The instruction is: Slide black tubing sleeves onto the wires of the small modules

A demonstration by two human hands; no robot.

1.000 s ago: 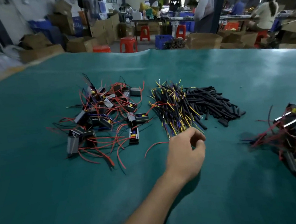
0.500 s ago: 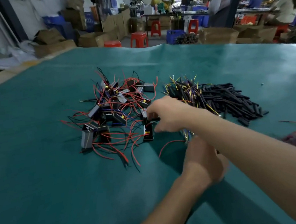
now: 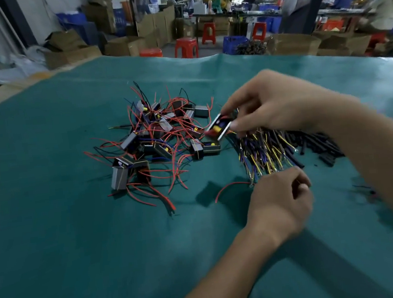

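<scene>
My right hand (image 3: 268, 107) pinches one small module (image 3: 220, 127) between thumb and fingers. It holds the module tilted just above the right edge of the heap of modules with red wires (image 3: 162, 137). A bundle of yellow and blue wires (image 3: 263, 151) lies under that hand, with a pile of black tubing sleeves (image 3: 321, 143) to its right. My left hand (image 3: 281, 203) sits at the near end of the bundle, its fingers curled with thumb and forefinger close together. Whether anything is between them is hidden.
A green cloth (image 3: 78, 234) covers the table. A loose red wire (image 3: 228, 189) lies just left of my left hand. Some dark wires (image 3: 367, 191) lie at the right beside my right forearm. Boxes and red stools stand beyond the far edge.
My right hand has lifted a module off the heap's right edge and drawn it right. My left hand stays at the bundle's near end. The camera has moved closer.
</scene>
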